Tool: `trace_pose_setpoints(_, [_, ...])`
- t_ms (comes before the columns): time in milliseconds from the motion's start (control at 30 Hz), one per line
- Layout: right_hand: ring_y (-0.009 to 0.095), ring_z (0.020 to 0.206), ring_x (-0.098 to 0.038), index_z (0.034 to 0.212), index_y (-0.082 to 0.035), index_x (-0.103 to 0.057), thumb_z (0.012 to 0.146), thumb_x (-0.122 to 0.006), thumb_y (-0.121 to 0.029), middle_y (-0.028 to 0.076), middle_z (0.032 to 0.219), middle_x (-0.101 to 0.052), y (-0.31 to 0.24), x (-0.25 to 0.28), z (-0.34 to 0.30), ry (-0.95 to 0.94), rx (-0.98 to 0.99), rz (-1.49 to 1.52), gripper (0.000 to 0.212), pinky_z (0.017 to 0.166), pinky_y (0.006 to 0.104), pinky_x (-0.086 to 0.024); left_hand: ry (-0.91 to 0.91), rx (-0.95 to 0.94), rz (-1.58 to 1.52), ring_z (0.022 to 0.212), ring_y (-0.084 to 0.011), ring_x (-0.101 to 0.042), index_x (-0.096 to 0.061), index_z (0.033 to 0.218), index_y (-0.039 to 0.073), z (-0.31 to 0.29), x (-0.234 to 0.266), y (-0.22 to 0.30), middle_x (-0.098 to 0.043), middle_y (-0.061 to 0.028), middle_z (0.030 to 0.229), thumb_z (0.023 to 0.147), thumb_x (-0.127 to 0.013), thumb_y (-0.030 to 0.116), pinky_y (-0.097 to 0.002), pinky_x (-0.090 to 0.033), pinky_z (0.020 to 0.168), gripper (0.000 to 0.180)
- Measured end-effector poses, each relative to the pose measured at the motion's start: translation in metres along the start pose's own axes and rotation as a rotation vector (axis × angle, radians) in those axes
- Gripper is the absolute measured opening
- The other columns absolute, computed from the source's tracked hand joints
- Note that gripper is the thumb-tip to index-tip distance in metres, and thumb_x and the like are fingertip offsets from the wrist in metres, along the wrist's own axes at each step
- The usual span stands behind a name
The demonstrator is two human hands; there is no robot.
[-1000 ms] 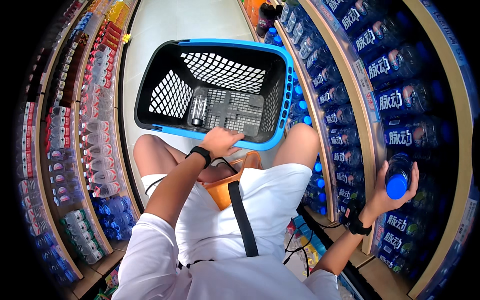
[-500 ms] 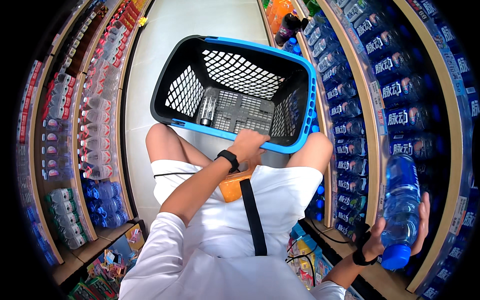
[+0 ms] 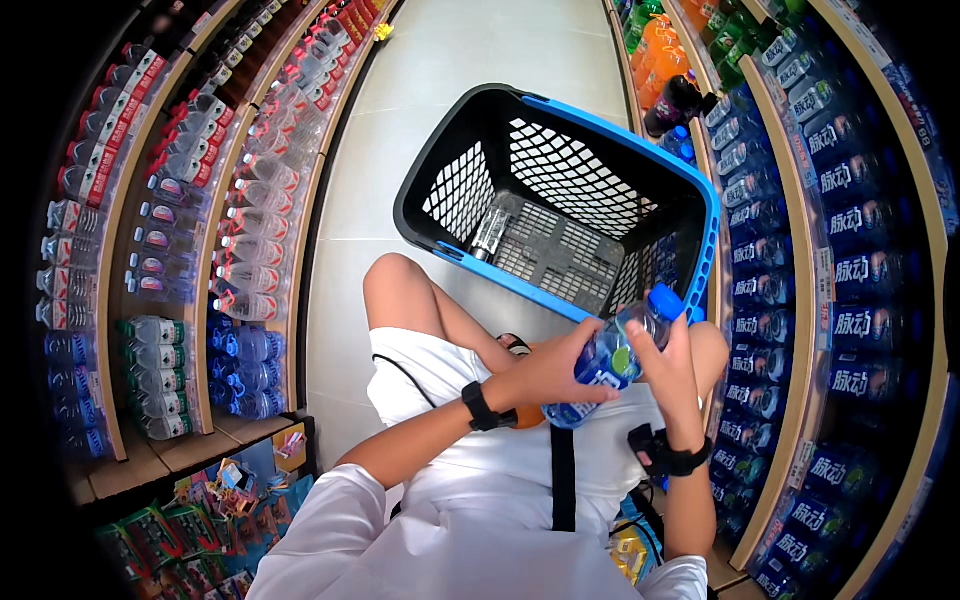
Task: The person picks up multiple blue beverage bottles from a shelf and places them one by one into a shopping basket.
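So, tapered translucent bottle (image 3: 617, 360), cap (image 3: 666, 301) perhaps ridged, in both hands (image 3: 552, 371).

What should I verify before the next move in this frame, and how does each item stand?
1. Left grip on the bottle: ok, closed round its body.
2. Right grip on the bottle: ok, closed near its cap end.
3. Cap on the bottle: ok, in place; tightness, cannot tell.
4. Basket top uncovered: ok, with a clear container inside.
5. Basket steadied by a hand: not ok, both are on the bottle.
6. Bottle clear of the basket rim: cannot tell from this angle.
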State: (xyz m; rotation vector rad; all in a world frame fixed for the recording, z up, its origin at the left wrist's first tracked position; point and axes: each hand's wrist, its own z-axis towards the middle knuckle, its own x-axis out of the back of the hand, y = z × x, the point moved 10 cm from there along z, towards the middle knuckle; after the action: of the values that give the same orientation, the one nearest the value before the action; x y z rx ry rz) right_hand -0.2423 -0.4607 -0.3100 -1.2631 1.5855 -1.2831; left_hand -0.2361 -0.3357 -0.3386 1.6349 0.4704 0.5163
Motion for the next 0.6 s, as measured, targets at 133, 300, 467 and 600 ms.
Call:
trace_pose_setpoints(133, [0.012, 0.091, -0.060, 0.130, 0.002, -0.042, 0.092, -0.068, -0.021, 0.008, 0.106, -0.063, 0.037, -0.006, 0.022, -0.184, -0.052, -0.152, 0.052, 0.081, 0.0244, -0.049, 0.332, 0.295, 0.217, 0.092, -0.0360, -0.067, -0.041, 0.132, 0.002, 0.012, 0.029, -0.023, -0.067, -0.0213, 0.098, 0.075, -0.077, 0.044, -0.0407, -0.052, 0.079, 0.079])
trace_pose_setpoints(300, [0.010, 0.106, -0.049, 0.138, -0.001, -0.039, 0.100, -0.054, -0.031, 0.005, 0.116, -0.055, 0.085, -0.034, 0.008, -0.279, -0.296, 0.093, 0.051, 0.093, 0.0256, -0.040, 0.521, -0.008, 0.539, 0.093, -0.0359, -0.066, -0.048, 0.125, 0.005, 0.025, 0.053, -0.017, -0.068, -0.0158, 0.099, 0.075, -0.077, 0.041, -0.0457, -0.042, 0.097, 0.068])
trace_pose_setpoints(467, [0.013, 0.100, -0.053, 0.146, -0.002, -0.033, 0.099, -0.056, -0.033, 0.006, 0.113, -0.056, 0.106, -0.018, 0.020, -0.322, -0.266, -0.138, 0.062, 0.089, 0.0271, -0.043, 0.308, 0.158, 0.346, 0.108, -0.0266, -0.058, -0.052, 0.120, -0.001, 0.054, 0.049, -0.075, -0.066, -0.0169, 0.104, 0.085, -0.066, 0.051, -0.0433, -0.016, 0.115, 0.064])
trace_pose_setpoints(600, [0.026, 0.087, -0.060, 0.133, -0.001, -0.053, 0.091, -0.064, -0.029, 0.018, 0.105, -0.059, 0.058, 0.010, 0.019, -0.124, -0.004, -0.630, 0.053, 0.078, 0.0323, -0.049, 0.371, 0.049, 0.374, 0.111, -0.0259, -0.055, -0.053, 0.116, -0.005, 0.045, 0.054, -0.088, -0.066, -0.0176, 0.101, 0.088, -0.063, 0.051, -0.0433, -0.015, 0.115, 0.062])
